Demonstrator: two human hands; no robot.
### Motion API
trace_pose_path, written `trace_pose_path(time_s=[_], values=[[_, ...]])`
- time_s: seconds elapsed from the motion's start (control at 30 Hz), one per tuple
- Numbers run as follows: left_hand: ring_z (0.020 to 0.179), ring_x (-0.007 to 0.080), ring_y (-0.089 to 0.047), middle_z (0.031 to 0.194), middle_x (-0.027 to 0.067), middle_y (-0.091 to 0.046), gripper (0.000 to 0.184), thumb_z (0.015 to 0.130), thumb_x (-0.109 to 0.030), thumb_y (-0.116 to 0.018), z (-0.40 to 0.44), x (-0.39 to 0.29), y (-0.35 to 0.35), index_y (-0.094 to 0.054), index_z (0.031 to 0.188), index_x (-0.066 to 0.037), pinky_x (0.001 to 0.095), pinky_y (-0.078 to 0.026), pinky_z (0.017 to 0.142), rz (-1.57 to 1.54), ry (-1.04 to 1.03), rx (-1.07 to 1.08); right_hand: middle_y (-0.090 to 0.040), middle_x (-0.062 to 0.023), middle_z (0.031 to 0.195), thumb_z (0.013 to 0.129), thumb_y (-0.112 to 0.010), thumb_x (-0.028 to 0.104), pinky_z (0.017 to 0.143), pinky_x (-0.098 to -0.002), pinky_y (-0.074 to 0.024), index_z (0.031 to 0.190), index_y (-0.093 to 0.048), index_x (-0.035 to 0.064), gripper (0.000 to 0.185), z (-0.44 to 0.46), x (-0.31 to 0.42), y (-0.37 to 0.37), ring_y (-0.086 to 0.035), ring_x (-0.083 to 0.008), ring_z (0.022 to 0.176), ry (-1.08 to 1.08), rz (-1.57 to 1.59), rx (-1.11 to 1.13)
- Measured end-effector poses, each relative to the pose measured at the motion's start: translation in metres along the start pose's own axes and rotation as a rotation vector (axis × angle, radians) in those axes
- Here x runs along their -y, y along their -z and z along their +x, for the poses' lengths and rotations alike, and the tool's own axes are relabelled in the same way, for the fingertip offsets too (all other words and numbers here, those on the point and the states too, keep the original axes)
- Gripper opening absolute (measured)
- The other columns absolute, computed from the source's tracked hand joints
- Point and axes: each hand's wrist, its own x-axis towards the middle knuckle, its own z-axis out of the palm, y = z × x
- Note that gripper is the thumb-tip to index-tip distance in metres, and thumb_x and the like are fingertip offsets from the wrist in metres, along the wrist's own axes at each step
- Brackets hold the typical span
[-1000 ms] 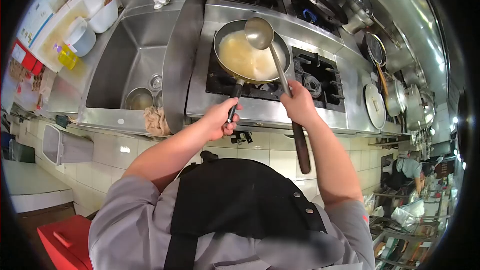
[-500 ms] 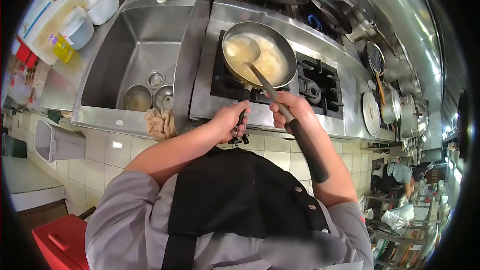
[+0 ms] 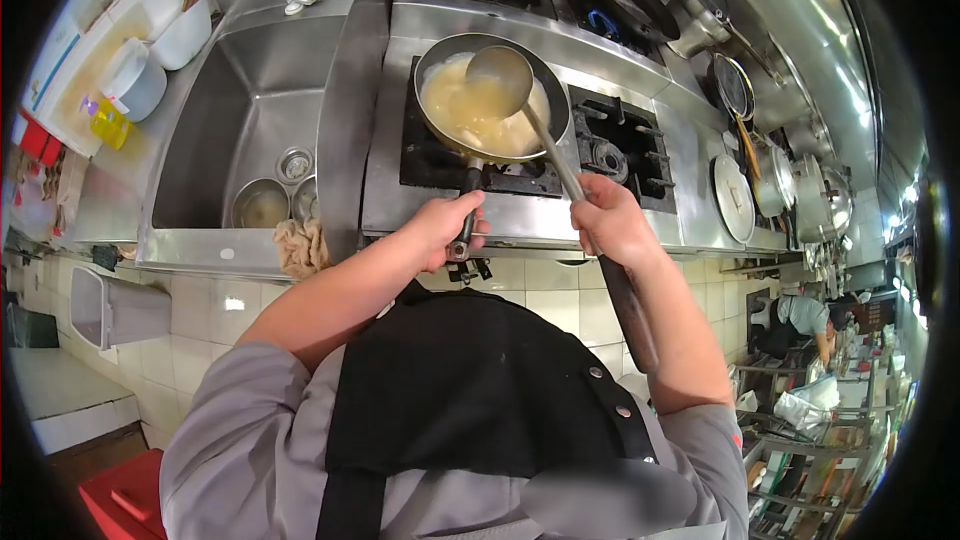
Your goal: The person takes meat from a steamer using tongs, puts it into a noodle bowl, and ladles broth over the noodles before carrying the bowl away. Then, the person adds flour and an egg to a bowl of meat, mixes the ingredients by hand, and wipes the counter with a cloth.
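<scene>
A dark frying pan (image 3: 560, 130) rests over the left front burner, with a pale yellowish, creamy liquid (image 3: 470, 120) inside. Its black handle points toward me, and my left hand (image 3: 450, 228) is wrapped round it. My right hand (image 3: 612, 220) grips the long metal shaft of a ladle (image 3: 500, 80); the dark end of that handle lies along my right forearm. The ladle's bowl is in the pan at its upper middle, over the liquid. How much the bowl holds is hard to make out.
Left of the stove is a steel sink (image 3: 285, 65) with small metal bowls (image 3: 262, 204) in it and a cloth (image 3: 301, 247) on its front edge. Another burner (image 3: 607, 152) sits right of the pan, then a white lid (image 3: 733, 198). A person (image 3: 800, 320) works far right.
The ladle's bowl has moved from the pan's left side toward its upper right. My right hand has shifted right and slightly down. My left hand still grips the pan handle.
</scene>
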Motion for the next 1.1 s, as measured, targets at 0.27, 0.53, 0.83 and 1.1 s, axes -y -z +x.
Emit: trace_pose_path(time_s=[0.27,0.53,0.83,1.1], values=[[0.052,0.0117,-0.048,0.07,0.0003,-0.052,0.019,0.092,-0.026,-0.061,0.011,0.001,-0.026,-0.052,0.09,-0.01,0.0307,-0.041,0.047,-0.159,0.008,0.011,-0.063,-0.0115,0.082,0.084,-0.059,0.009,0.054,-0.0325,-0.0485,0.132,-0.051,-0.0038,0.05,-0.006,-0.001,0.011,-0.059,-0.0172,0.059,0.116,-0.322,-0.261],[0.05,0.009,-0.044,0.067,-0.002,-0.048,0.024,0.094,-0.028,-0.062,0.006,0.004,-0.023,-0.048,0.088,-0.01,0.0295,-0.038,0.044,0.049,-0.079,-0.058,-0.06,-0.0065,0.079,0.086,-0.057,0.006,0.051,-0.0297,-0.0436,0.132,-0.052,-0.0032,0.047,-0.017,-0.008,0.016,-0.052,-0.0121,0.056,0.038,-0.112,-0.238],[0.048,0.0092,-0.042,0.067,-0.0022,-0.048,0.027,0.093,-0.034,-0.063,-0.006,0.003,-0.023,-0.048,0.091,-0.012,0.0297,-0.036,0.044,-0.07,0.046,-0.051,-0.06,-0.0066,0.078,0.085,-0.057,0.007,0.054,-0.0306,-0.0443,0.132,-0.052,-0.0043,0.048,-0.016,-0.02,0.021,-0.053,-0.0124,0.06,0.064,-0.121,-0.28],[0.045,0.0077,-0.04,0.062,-0.003,-0.045,0.02,0.092,-0.022,-0.059,-0.009,0.0,-0.016,-0.042,0.086,-0.013,0.0282,-0.031,0.042,0.133,-0.057,-0.063,-0.063,-0.0085,0.082,0.084,-0.058,0.007,0.059,-0.03,-0.0464,0.132,-0.051,-0.0058,0.049,-0.024,-0.018,0.022,-0.055,-0.0132,0.065,0.061,-0.09,-0.278]])
